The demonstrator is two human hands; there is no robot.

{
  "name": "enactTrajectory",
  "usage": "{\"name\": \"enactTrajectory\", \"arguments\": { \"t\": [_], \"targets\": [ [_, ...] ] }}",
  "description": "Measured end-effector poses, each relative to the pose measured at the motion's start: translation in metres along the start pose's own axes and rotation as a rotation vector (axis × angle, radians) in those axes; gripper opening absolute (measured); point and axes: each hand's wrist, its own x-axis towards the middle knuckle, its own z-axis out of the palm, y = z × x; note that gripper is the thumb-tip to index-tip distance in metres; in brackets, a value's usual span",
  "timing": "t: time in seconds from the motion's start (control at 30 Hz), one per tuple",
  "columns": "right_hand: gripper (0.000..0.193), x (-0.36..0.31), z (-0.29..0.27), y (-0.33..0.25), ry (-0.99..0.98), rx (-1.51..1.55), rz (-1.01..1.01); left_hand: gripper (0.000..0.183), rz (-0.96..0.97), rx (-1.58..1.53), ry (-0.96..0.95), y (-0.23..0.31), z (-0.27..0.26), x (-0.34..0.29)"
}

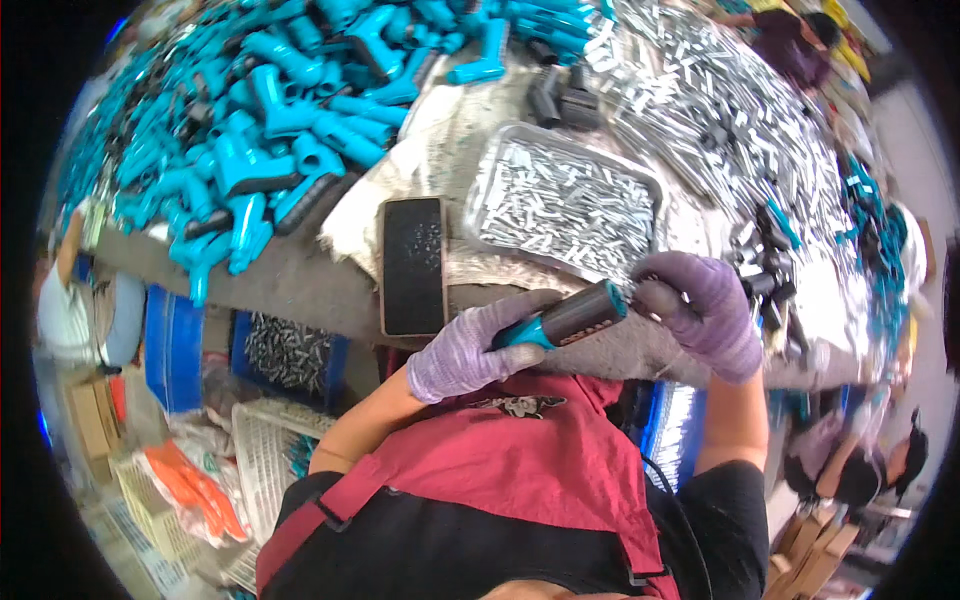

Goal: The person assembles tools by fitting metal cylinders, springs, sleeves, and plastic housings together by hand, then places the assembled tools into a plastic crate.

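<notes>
My left hand [465, 352], in a purple knit glove, is wrapped round a teal tool handle with a black grip sleeve [585, 314]. The handle tilts up to the right, its teal-rimmed end toward my other hand. At that end is my right hand [710, 315], gloved the same way, its thumb and fingers pinched together. What they hold, if anything, is too small to make out. Just beyond my hands sits a metal tray [478, 200] filled with small silvery metal pieces [570, 205]. A phone [413, 265] with a dark screen lies left of the tray.
Teal tool housings [290, 110] are heaped at the far left. Loose silvery metal pieces [740, 120] spread over the far right, with black sleeves [575, 100] behind the tray. Blue bins [175, 350] stand below the table's left edge. Other people [795, 45] are around the table.
</notes>
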Motion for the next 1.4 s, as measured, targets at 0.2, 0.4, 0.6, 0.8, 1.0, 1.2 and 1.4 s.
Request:
{"name": "enactTrajectory", "arguments": {
  "t": [0.2,0.4,0.6,0.8,1.0,1.2,1.4],
  "targets": [
    [0.027,0.031,0.007,-0.011,-0.126,0.145,0.022,0.053,0.529,0.447,0.224,-0.008,-0.028,-0.006],
    [0.041,0.113,0.032,0.009,-0.344,0.839,-0.084,0.05,0.628,0.538,0.643,-0.012,-0.064,-0.025],
    [0.048,0.279,0.095,0.101,-0.047,-1.064,-0.283,0.051,0.765,0.76,1.002,-0.044,-0.108,-0.042],
    [0.058,0.336,0.117,0.114,-0.219,-1.355,-0.453,0.05,0.628,0.746,0.987,-0.059,-0.129,-0.042],
    [0.064,0.285,0.076,0.061,-0.212,-0.453,-0.152,0.05,0.597,0.724,0.975,-0.051,-0.135,-0.039],
    [0.054,0.191,0.021,-0.025,-0.396,0.5,-0.042,0.048,0.605,0.714,0.957,-0.05,-0.136,-0.039],
    [0.049,0.168,0.012,-0.055,-0.472,0.412,-0.137,0.047,0.615,0.835,0.892,-0.044,-0.129,-0.038]
  ]
}}
